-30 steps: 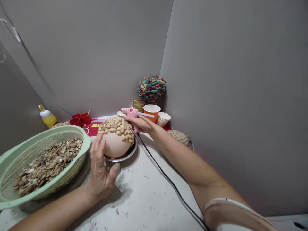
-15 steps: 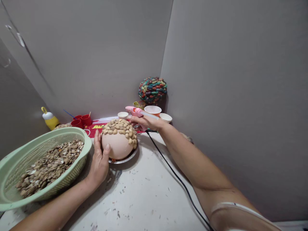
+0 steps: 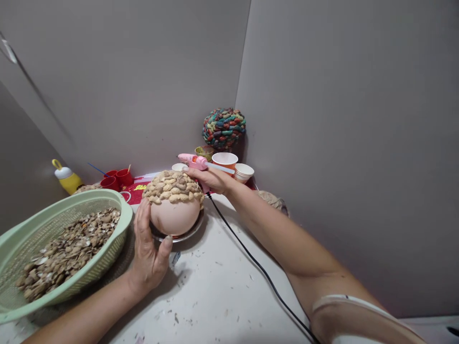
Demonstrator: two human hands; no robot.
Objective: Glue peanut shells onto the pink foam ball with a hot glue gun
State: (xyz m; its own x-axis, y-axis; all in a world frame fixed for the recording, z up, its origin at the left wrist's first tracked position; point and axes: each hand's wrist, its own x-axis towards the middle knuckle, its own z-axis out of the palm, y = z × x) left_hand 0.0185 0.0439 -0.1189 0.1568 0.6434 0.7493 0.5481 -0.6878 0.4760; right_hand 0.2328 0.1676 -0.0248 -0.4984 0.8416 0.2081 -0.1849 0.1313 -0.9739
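A smooth pinkish ball (image 3: 175,216), its upper part covered in rows of whole peanuts (image 3: 174,187), rests in a shallow metal dish (image 3: 190,235). My left hand (image 3: 148,251) is at the ball's left side, fingers spread, the fingertips against or very near it and the thumb apart below. In my right hand (image 3: 210,180) is a pink hot glue gun (image 3: 195,161), held behind the ball's upper right with its nozzle pointing left. A clear glue stick (image 3: 220,168) sticks out of its back, and a black cord (image 3: 251,255) runs down toward me.
A green colander (image 3: 124,215) of peanut shells (image 3: 75,248) stands left. Behind are red cups (image 3: 124,177), a yellow bottle (image 3: 70,180), paper cups (image 3: 244,172) and a colourful peanut-covered ball (image 3: 224,128). A twine-like roll (image 3: 269,200) lies beyond my right forearm. Grey walls (image 3: 340,119) close the corner.
The ball has turned, so its peanut rows now face me more. My left hand has slipped lower, its thumb coming off the ball. The glue gun stays in my right hand; the view shifted slightly.
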